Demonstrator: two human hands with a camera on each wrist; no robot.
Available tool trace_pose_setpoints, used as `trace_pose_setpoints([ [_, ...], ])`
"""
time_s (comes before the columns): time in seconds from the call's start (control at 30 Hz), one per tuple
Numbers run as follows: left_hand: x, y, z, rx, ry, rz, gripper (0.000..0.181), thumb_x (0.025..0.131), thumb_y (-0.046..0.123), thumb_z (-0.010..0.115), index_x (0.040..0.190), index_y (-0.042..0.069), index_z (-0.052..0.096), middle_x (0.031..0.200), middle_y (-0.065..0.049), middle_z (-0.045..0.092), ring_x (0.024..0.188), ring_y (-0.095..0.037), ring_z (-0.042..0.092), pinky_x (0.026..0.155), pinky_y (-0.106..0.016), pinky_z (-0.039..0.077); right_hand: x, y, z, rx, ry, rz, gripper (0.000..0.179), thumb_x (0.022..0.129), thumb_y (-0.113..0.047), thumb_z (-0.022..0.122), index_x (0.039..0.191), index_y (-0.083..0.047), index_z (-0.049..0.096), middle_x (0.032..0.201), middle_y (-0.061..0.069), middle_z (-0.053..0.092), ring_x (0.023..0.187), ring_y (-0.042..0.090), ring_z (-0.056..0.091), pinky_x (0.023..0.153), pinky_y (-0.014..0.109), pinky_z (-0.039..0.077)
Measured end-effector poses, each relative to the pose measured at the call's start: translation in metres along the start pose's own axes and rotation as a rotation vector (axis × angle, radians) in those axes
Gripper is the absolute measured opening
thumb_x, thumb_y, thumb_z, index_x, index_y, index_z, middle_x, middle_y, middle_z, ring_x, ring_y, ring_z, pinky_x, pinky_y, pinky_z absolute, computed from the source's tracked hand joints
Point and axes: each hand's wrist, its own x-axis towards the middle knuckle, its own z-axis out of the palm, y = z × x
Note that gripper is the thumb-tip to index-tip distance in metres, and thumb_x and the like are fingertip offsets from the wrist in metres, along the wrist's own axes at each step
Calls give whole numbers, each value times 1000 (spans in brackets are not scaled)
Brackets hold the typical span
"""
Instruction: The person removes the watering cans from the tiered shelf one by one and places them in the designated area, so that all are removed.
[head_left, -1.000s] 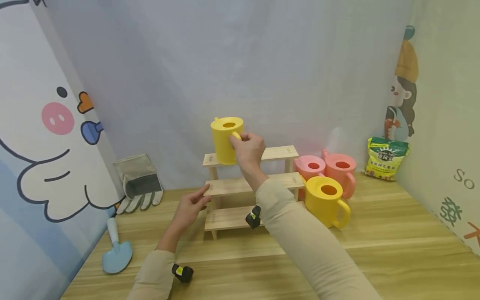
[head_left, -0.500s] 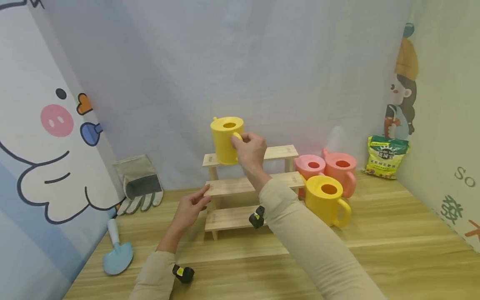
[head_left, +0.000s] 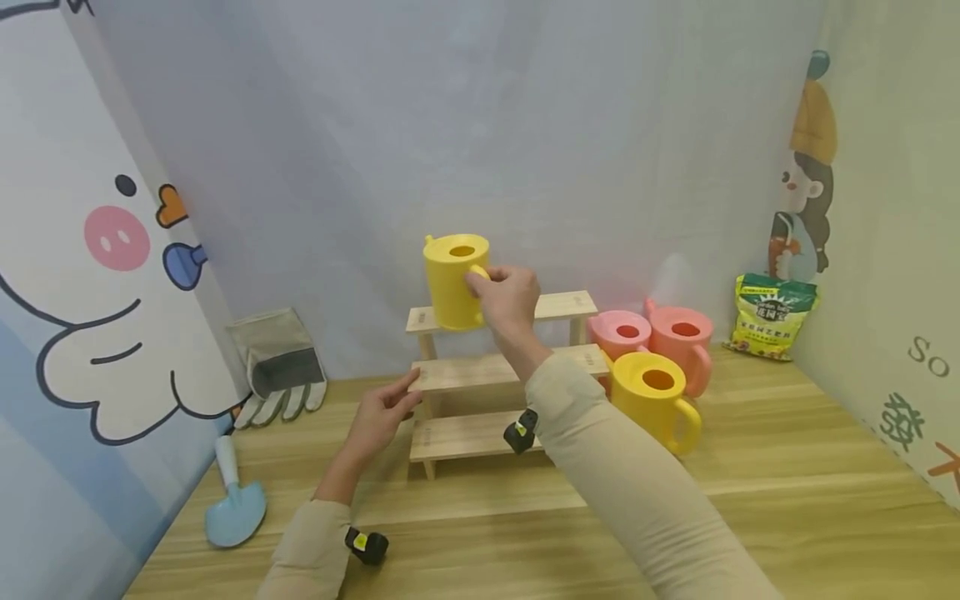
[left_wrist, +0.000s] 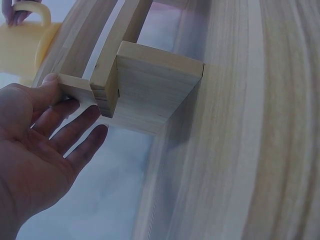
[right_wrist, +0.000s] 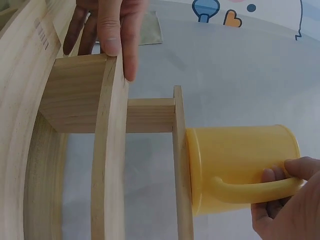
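Note:
My right hand (head_left: 510,304) grips the handle of a yellow watering can (head_left: 450,287), which stands upright at the left part of the top tier of a three-tier wooden plant stand (head_left: 465,372). In the right wrist view the can's base (right_wrist: 196,172) meets the top board. My left hand (head_left: 378,417) pinches the left end of the middle tier. The left wrist view shows its thumb on one face of the board and the other fingers (left_wrist: 75,130) spread behind it. A second yellow watering can (head_left: 648,392) and two pink watering cans (head_left: 686,337) stand right of the stand.
A blue hand trowel (head_left: 235,508) lies on the wooden table (head_left: 480,550) at the left. Behind it a work glove (head_left: 279,367) leans on the wall. A green and yellow bag (head_left: 774,317) stands at the back right.
The yellow watering can and my right hand have shifted very slightly to the right along the top tier. My left hand keeps its place on the stand.

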Motion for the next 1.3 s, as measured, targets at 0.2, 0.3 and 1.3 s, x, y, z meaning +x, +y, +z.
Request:
trace_pose_setpoints([
  [0.2,-1,0,1,2,-13,-8,48,103,16,60,147,3,48,137,-23,57,118,-35,61,95,-45,54,1,13,-4,37,19,-57,18,86,-17,77,98,-4,80,92,6,73,86,21,69,73,35,61],
  [0.3,-2,-1,1,1,-5,-14,48,102,16,60,147,3,48,134,-24,59,117,-34,61,95,-44,54,1,16,-7,42,30,-83,20,86,-17,77,100,-3,79,94,8,74,86,21,70,74,34,61],
  [1.3,-2,2,0,2,6,-7,48,102,16,61,146,2,49,131,-25,61,117,-35,61,95,-45,54,-4,13,-160,-163,149,-119,35,85,-31,79,107,-4,79,90,2,75,81,15,60,60,19,48],
])
